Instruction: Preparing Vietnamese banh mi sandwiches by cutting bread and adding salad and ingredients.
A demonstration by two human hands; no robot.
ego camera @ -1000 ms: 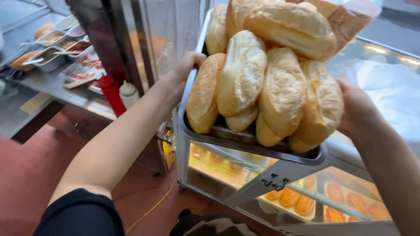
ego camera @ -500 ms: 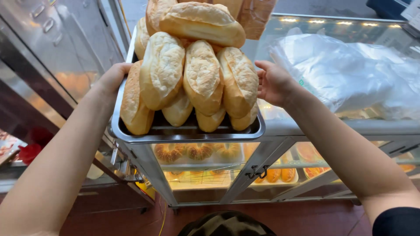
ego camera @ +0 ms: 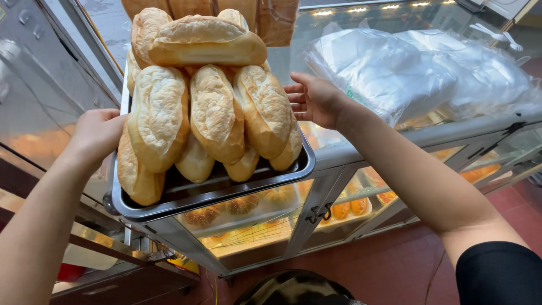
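Head view: hands, left gripping loaf-piled metal tray, right spread, atop glass display case, seemingly red floor below.

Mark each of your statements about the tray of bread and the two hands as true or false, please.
1. The metal tray is piled with long bread rolls. True.
2. The left hand is on the left side of the tray. True.
3. The right hand grips a roll. False: it is open, fingers spread, beside the pile, holding nothing.
4. The tray sits on top of a glass display case. True.
5. The display case below is empty. False: baked goods lie on its shelves.
6. Clear plastic bags lie left of the tray. False: they are to its right.
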